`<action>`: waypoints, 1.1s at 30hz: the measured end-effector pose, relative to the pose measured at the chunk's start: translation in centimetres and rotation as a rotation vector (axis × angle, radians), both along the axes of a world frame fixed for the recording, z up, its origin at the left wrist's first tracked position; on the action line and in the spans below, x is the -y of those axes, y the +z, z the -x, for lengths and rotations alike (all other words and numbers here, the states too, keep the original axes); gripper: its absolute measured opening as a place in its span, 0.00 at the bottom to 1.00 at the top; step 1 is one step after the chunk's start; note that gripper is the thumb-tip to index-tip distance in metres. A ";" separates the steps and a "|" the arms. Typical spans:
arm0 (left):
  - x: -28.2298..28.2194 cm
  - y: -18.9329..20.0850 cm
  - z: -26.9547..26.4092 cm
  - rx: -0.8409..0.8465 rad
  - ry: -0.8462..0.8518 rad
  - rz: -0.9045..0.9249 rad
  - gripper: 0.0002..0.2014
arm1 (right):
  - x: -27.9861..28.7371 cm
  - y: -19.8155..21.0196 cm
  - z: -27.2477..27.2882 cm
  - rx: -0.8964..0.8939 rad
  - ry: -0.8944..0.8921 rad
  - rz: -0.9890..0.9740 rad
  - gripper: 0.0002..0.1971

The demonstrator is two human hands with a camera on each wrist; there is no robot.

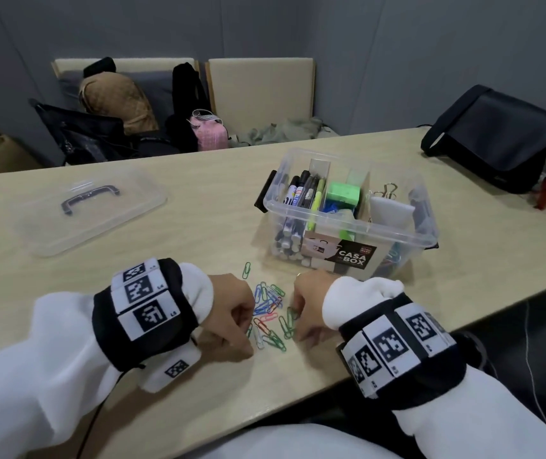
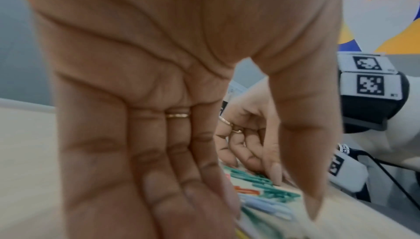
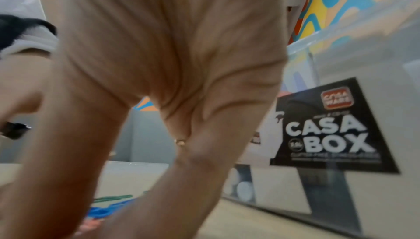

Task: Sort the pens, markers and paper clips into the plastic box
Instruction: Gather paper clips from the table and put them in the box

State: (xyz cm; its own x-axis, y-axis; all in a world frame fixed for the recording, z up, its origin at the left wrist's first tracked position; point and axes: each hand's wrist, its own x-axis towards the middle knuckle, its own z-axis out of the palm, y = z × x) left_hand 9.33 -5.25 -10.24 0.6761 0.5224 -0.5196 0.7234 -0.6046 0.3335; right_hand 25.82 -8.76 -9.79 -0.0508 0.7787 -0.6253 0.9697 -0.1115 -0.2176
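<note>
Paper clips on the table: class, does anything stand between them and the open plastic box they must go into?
Nothing visible does. The paper clips lie on bare table just before the box, whose lid lies aside, far left.

Even soft light, wide-angle edge warp, blurred wrist views

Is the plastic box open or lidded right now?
Open: the plastic box has no lid; its clear lid lies flat on the table, apart.
</note>
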 end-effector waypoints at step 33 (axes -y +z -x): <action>-1.7 -0.5 -0.9 0.072 0.198 -0.100 0.22 | -1.1 -0.5 1.9 0.059 0.064 -0.281 0.15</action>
State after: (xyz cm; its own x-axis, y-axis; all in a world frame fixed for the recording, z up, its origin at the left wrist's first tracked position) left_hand 10.23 -3.56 -10.70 0.5885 0.6951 -0.4128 0.8079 -0.4859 0.3335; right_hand 23.93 -7.71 -10.30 -0.0751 0.9183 -0.3887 0.9846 0.0067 -0.1744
